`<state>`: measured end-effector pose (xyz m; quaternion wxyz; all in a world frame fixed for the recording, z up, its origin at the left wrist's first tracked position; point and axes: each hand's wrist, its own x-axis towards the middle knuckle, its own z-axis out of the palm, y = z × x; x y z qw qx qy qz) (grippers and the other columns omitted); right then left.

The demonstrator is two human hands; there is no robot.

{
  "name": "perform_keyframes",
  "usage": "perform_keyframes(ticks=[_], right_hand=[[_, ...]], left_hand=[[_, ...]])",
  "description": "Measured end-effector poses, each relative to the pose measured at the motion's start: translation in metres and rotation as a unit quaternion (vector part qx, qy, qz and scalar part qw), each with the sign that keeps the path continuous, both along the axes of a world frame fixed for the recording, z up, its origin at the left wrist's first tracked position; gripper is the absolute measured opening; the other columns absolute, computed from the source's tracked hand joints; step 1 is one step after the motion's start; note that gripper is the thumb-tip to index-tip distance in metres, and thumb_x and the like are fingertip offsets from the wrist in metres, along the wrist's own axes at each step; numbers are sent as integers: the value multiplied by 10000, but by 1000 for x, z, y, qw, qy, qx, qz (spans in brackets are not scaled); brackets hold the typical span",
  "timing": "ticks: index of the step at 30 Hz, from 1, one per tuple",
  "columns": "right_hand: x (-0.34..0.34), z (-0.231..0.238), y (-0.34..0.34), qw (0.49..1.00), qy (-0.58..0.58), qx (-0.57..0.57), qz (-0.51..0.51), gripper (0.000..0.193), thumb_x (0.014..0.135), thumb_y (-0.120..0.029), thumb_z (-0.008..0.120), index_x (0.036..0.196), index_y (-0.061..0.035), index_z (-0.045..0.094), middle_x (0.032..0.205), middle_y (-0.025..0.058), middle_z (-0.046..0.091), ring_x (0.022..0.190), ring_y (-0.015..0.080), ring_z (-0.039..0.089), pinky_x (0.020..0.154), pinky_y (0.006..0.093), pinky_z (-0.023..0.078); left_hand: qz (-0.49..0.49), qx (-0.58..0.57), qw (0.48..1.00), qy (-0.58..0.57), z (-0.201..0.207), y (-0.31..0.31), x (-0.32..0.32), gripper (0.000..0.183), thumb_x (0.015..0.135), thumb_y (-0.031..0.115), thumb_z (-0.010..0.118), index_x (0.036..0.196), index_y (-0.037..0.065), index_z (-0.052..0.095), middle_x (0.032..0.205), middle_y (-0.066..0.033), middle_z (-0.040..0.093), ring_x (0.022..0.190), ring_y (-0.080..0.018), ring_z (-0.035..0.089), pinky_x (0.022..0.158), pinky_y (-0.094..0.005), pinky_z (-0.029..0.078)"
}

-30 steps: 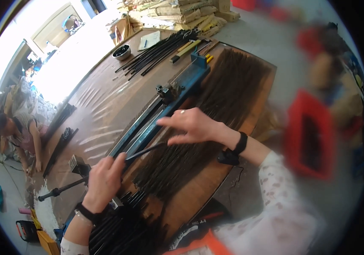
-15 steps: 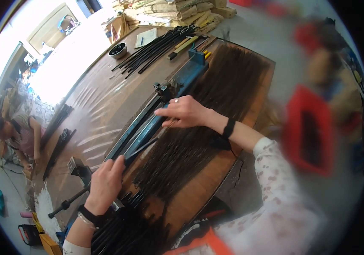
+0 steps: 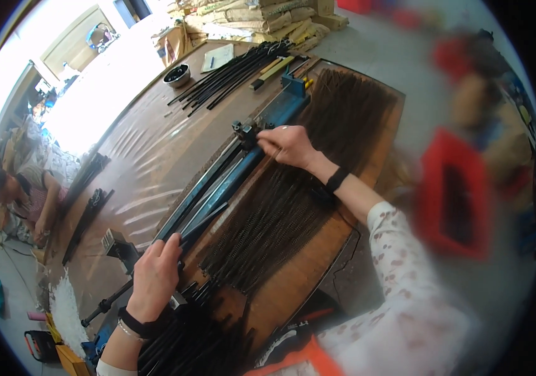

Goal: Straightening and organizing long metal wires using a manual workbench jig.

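Note:
My left hand (image 3: 157, 272) is closed at the near end of a long blue bench fixture (image 3: 243, 164). From its fingers a thin dark rod (image 3: 205, 222) with a pale tip points up and to the right, over the fixture's rails. Beside a small dark clamp block (image 3: 244, 133) on the fixture, my right hand (image 3: 290, 145) has its fingers curled into a pinch; what they hold, if anything, is too small to make out. A wide layer of long, thin coil springs (image 3: 261, 232) lies on the table below and right of the fixture.
Black rods (image 3: 218, 84), a bowl (image 3: 177, 76) and paper (image 3: 218, 57) lie at the table's far end. More black rods (image 3: 186, 341) are heaped by my left forearm. A person (image 3: 30, 194) works at left. A red crate (image 3: 456, 188) stands at right.
My right hand has moved up and right to the clamp block, its fingers now more curled. A spring seen under it earlier no longer shows there. My left hand has barely moved.

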<state>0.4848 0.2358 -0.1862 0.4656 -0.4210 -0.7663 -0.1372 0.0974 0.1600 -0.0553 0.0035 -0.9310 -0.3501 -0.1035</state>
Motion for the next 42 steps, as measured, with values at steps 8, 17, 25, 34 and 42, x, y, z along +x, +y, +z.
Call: perform_keyframes(ticks=[8,17,25,34,42], right_hand=[[-76,27,-54,961,133,-118,212,673,845,-391,792,1388,-70,557,1018,45,707,935,199,654,903,383,486],[-153,31,-58,977,99,-21,186,314,882,-245,744,1178,-138,733,686,33,560,607,197,579,561,326,496],[-231,23,-54,987,71,34,141,403,886,-152,726,1283,-139,658,722,52,577,655,192,599,618,354,517],[-360,42,-37,926,114,-278,228,202,1014,-187,593,1121,-45,689,775,90,659,699,170,629,660,293,507],[-491,59,-19,899,56,-258,349,238,906,-312,723,1088,-165,759,787,-32,713,857,140,651,990,380,402]], left_hand=[[46,30,998,-6,11,0,-41,237,869,4,646,1101,54,640,807,-146,548,740,-343,589,637,-438,483],[80,106,991,19,19,-30,-97,325,843,5,669,1162,62,649,772,-118,523,736,-296,557,645,-415,455],[99,153,983,12,20,-41,-178,252,854,-21,640,1098,41,620,824,-137,564,773,-324,579,677,-425,480],[238,373,896,-15,85,-91,-323,175,987,26,565,1149,-26,606,970,-248,641,868,-434,614,759,-420,496],[367,242,896,-67,60,-186,-425,193,965,14,598,1142,-53,636,985,-245,668,870,-404,656,756,-403,516]])
